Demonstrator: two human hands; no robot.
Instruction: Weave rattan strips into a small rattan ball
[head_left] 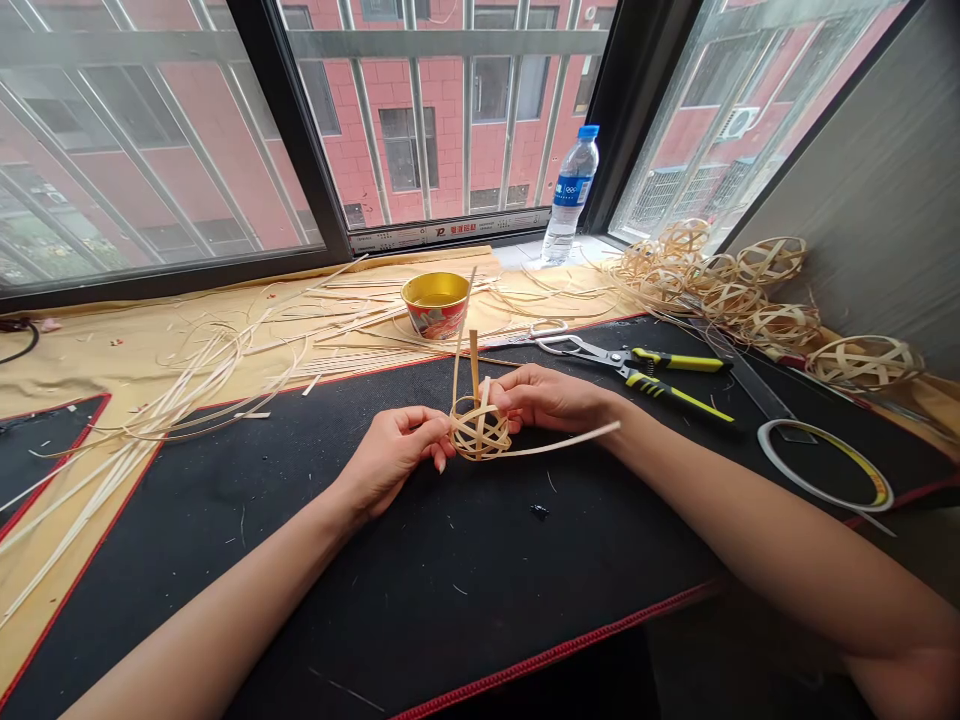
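Between my two hands is a small, partly woven bamboo ball [481, 436], held just above the black mat [420, 560]. My left hand [405, 445] pinches its left side between thumb and fingers. On the upper right side, my right hand [544, 397] grips the weave with its fingertips. Two loose strip ends stand up from the top of the ball, and one long strip [564, 441] sticks out to the right under my right wrist. Parts of the weave are hidden behind my fingers.
Yellow-handled pliers [637, 370], a ruler [750, 380] and a tape roll [825, 468] lie to the right. Several finished woven balls [772, 260] are heaped at the back right. Behind stand a tin bowl [436, 303] and a water bottle [571, 195]. Loose strips [187, 390] spread leftward.
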